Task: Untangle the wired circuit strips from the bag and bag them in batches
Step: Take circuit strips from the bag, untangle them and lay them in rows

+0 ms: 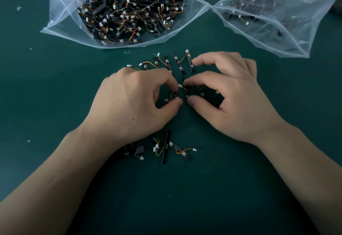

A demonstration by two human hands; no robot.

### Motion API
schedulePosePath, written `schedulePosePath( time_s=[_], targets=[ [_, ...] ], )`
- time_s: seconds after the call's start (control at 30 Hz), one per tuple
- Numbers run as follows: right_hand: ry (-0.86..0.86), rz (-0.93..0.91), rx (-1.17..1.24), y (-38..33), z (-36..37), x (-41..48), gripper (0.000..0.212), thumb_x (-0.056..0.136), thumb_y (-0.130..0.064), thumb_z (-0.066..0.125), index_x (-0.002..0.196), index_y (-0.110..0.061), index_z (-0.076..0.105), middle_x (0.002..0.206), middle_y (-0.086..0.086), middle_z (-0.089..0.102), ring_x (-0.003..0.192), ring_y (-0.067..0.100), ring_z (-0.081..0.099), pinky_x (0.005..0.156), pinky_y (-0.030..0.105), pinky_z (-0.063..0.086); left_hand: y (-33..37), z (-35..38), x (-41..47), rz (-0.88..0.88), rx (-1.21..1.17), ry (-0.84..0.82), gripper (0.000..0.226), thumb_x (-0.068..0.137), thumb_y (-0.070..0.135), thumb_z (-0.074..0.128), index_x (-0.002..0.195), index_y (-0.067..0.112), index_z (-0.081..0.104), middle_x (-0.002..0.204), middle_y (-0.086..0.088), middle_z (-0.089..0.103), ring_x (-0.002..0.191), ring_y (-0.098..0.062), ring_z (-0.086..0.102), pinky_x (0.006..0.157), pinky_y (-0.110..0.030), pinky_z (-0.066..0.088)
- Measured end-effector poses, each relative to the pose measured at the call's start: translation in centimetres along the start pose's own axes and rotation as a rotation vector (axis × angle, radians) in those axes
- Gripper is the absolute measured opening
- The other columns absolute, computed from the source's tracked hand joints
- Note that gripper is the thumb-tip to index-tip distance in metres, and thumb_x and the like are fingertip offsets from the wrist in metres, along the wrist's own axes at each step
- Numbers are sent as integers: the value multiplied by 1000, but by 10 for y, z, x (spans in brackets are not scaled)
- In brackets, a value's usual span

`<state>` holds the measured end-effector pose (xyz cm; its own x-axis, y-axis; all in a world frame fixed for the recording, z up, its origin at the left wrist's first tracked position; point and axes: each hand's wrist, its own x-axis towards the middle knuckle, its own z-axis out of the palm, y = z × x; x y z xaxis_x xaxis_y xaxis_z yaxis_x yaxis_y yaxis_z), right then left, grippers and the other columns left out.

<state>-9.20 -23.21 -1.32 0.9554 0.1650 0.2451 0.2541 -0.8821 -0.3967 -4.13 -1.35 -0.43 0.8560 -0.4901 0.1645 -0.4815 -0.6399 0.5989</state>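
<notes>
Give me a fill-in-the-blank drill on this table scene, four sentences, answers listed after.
The full bag lies to the ____ of the second bag.
The full bag's mouth is ____.
Each wire in the sorted row ends in a small ____ plug.
The left hand and the right hand each pinch a strip between ____ and forefinger.
Missing words: left; open; white; thumb.

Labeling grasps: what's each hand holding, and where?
Left hand pinches one circuit strip by its ends, thumb and forefinger; right hand, the neighbouring strip likewise.
</notes>
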Motion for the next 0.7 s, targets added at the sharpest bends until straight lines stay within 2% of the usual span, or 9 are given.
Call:
schedulePosePath(
  time_s=[0.23,0.33,0.43,0.7],
  targets=[
    [-17,1,3,-1,-1,0,27,92,-42,68,114,-29,76,138,-9,57,133,14,45,111,31,20,-1,-1,2,-4,-34,11,28,78,49,70,103,36,67,71,24,57,59,-7,51,62,-39,51],
    [-16,3,4,-1,-1,0,27,92,-42,67,114,-29,76,138,-9,57,133,15,45,110,32,20,-1,0,1,-12,-26,19,34,79,50,69,109,36,70,61,14,54,56,-7,51,64,-39,53],
    [-14,0,6,-1,0,0,28,92,-42,67,115,-29,76,137,-9,57,133,14,46,111,31,20,0,0,0,-7,-10,20,31,80,49,68,106,34,74,52,15,46,54,-3,49,61,-38,53],
    [6,-16,20,1,-1,0,28,93,-44,65,115,-29,75,135,-11,59,131,12,48,110,31,22,4,1,-1,-10,5,26,28,80,52,67,100,34,74,50,14,44,54,-2,48,60,-37,52]
  ],
)
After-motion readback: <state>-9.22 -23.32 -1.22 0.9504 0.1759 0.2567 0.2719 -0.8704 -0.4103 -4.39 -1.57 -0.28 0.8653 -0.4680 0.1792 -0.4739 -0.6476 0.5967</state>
